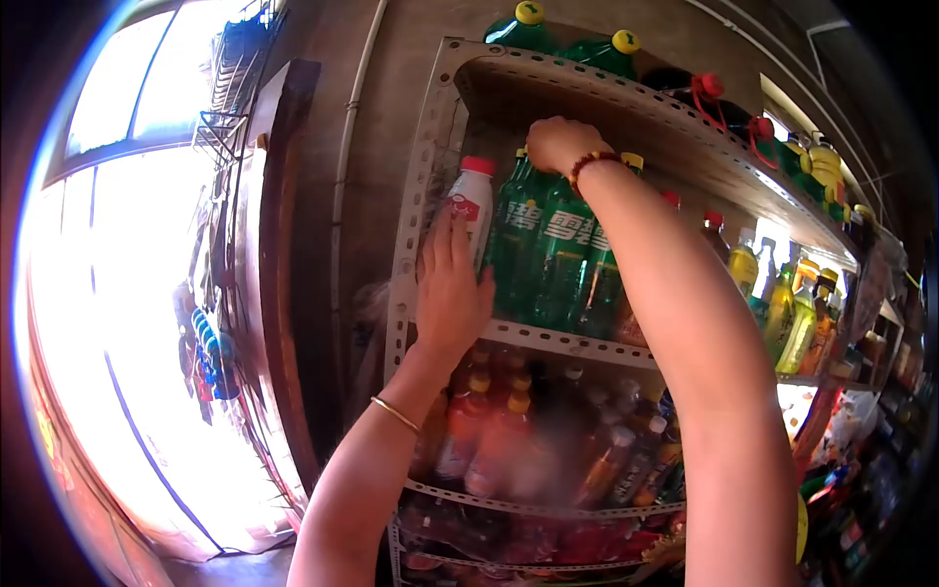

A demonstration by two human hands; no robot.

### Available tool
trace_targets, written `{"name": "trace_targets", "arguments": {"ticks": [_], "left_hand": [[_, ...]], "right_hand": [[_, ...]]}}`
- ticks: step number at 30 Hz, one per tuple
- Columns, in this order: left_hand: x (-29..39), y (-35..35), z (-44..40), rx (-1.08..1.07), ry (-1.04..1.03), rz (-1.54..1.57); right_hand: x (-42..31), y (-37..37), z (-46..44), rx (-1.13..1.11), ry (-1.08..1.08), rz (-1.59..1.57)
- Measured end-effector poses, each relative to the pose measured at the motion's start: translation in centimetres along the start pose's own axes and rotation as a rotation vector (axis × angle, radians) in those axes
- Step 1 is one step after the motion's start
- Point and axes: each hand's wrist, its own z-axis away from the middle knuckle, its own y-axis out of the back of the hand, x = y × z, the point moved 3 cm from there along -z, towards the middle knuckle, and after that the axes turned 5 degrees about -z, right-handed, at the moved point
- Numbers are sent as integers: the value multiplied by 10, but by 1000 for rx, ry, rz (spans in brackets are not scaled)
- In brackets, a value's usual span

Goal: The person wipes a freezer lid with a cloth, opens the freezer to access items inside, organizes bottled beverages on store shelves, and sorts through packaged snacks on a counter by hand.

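Observation:
A white bottle with a red cap (476, 186) is at the left end of the upper shelf, leaning slightly. Against its front lies my left hand (452, 293), fingers stretched out and thumb apart; the bottle's lower part is hidden behind it. Green soda bottles (567, 240) with white lettering stand side by side just to the right. My right hand (565, 145) is closed over the top of one of them, covering its cap and neck. Yellow caps (633, 159) show on the neighbouring green bottles.
The perforated metal shelf edge (587, 342) runs below the green bottles. Orange drink bottles (499, 440) fill the lower shelf. Large green bottles (523, 29) lie on top of the rack. Yellow drink bottles (797, 328) stand farther right. A bright doorway (137, 342) is at left.

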Motion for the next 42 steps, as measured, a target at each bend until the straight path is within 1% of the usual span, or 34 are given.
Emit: {"name": "trace_targets", "arguments": {"ticks": [1, 3, 5, 7, 9, 10, 12, 13, 15, 16, 17, 19, 21, 23, 25, 27, 28, 31, 32, 34, 35, 36, 37, 39, 40, 41, 42], "left_hand": [[-2, -2, -1, 3, -1, -2], [-2, -7, -1, -100, 144, 69], [-4, -8, -1, -75, 159, 92], [-6, -11, 0, -51, 169, 112], [-8, -12, -1, -13, 120, 97], [-11, -12, -1, -19, 120, 94], [-11, -12, 0, 1, 96, 142], [-11, -12, -1, 0, 97, 141], [-8, -10, 0, 0, 90, 119], [-8, -10, 1, -6, 92, 111], [-7, -10, 1, -15, 98, 89], [-7, -11, -2, -17, 101, 74], [-5, -11, -1, -42, 128, 78], [-6, -12, 0, -33, 104, 52], [-4, -12, 0, -19, 77, 29], [0, -7, -1, -61, 91, 41], [3, -4, -1, -61, 85, 47], [8, -3, -2, -88, 100, 60], [8, -3, -1, -78, 76, 11], [8, -2, 0, -70, 42, -25], [9, -1, 1, -46, 3, -33], [11, 0, 4, -21, -33, -37], [14, 2, 9, -20, -35, -16], [32, -1, 25, -260, -409, -7], [45, -4, 34, -334, -486, 79], [52, -7, 41, -342, -501, 99], [58, -13, 48, -359, -518, 61]], "right_hand": [[0, -2, -8, -72, -109, -29], [-1, -5, -17, -85, -112, -15], [3, -9, -21, -1, -106, -22], [3, -15, -24, -2, -129, -32], [0, -11, -20, 76, -105, -48], [0, -8, -18, 71, -107, -53], [-4, 6, -7, -37, -73, -75], [0, 6, -12, -38, -73, -77], [7, 3, -20, -60, 44, -50], [11, 5, -21, -111, 59, -98], [9, 6, -21, -111, 60, -106], [9, 10, -21, -188, 106, -107], [8, 8, -17, -210, 123, -112], [5, 5, -16, -119, 149, -48], [9, 6, -15, -149, 153, -29], [10, 10, -7, -171, 250, -97], [14, 13, -3, -168, 242, -94], [36, 30, 11, 38, 322, -254], [46, 32, 22, 134, 360, -269], [57, 37, 64, 443, 411, -271], [53, 39, 96, 584, 515, -372], [46, 37, 133, 513, 393, -434], [41, 22, 169, 492, 447, -448], [30, -16, 226, 316, 386, -342], [28, -39, 250, 233, 378, -295], [30, -55, 263, 162, 326, -263], [32, -69, 271, 151, 306, -250]]}}
